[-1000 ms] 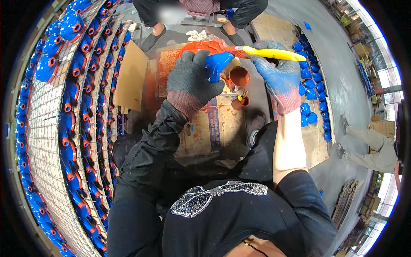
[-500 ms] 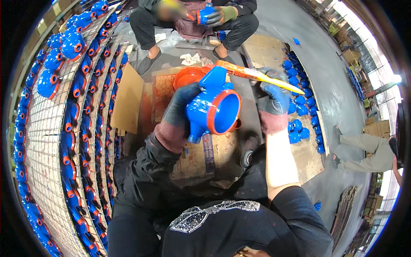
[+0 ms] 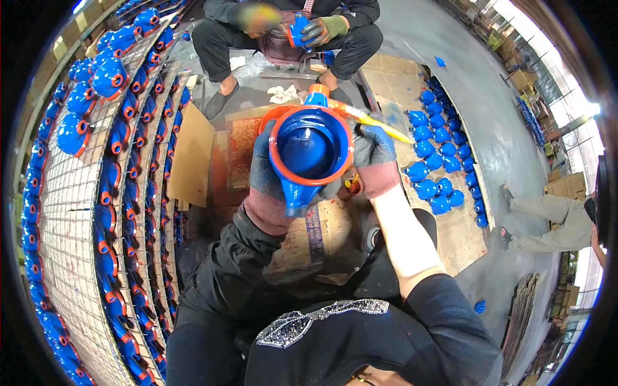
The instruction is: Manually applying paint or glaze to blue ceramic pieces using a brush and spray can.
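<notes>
- While the blue valve body (image 3: 309, 151) is held up close under the head camera, its round opening with the orange-red rim faces straight up at the viewer, so its long axis runs from the small orange-tipped neck at the far end to the blue foot at the near end.
- Left hand (image 3: 265, 180), in a dark glove with a reddish cuff, is clenched around the casting's left flank and underside and carries its weight.
- Right hand (image 3: 373, 157), gloved the same way, lies just beside the rim on the right, touching or nearly touching it, and grips a yellow-handled brush (image 3: 376, 123) whose handle points away to the right; its bristle end is hidden behind the rim's far edge.
- Brush and rim meet at the upper right of the opening, so the right hand is the nearer one to the painted edge.
- Below the hands lies paint-stained cardboard (image 3: 239, 151) on the floor; finished blue castings (image 3: 432, 170) sit in rows to the right, well apart, and more hang on a wire rack (image 3: 71, 212) to the left.
- Opposite, another person's gloved hand (image 3: 322, 29) holds a small blue part.
</notes>
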The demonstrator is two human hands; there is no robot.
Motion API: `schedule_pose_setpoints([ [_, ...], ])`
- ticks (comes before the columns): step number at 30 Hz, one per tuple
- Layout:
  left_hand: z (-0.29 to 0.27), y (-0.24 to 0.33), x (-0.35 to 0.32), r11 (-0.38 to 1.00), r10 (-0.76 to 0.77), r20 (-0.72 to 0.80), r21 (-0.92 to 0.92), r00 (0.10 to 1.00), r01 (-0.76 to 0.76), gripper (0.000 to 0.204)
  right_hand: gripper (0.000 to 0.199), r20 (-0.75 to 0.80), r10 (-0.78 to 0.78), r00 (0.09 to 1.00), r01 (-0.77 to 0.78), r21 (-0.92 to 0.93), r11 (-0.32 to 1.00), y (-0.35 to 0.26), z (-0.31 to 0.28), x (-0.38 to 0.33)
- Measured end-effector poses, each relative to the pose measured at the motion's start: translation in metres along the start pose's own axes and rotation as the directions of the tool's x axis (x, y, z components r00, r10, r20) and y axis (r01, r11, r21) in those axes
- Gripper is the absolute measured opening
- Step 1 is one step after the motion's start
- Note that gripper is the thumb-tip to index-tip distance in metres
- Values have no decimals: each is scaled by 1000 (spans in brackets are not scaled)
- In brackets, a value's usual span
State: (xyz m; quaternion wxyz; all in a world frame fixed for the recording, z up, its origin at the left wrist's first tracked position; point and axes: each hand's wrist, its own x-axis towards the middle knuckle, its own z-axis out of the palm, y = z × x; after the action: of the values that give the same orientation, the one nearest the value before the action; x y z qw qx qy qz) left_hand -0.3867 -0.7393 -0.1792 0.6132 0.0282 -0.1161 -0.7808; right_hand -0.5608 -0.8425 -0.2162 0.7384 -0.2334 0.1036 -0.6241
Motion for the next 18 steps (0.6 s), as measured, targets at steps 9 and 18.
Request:
schedule_pose_setpoints([
  [9,24,29,0,-1,310,275,957,910,-289,64,26,84,-249,965,259,-143,955,-49,19,6],
  [18,4,5,13,879,1,-149,471,989,70,52,27,140,-328,934,330,-689,646,-67,58,-15],
])
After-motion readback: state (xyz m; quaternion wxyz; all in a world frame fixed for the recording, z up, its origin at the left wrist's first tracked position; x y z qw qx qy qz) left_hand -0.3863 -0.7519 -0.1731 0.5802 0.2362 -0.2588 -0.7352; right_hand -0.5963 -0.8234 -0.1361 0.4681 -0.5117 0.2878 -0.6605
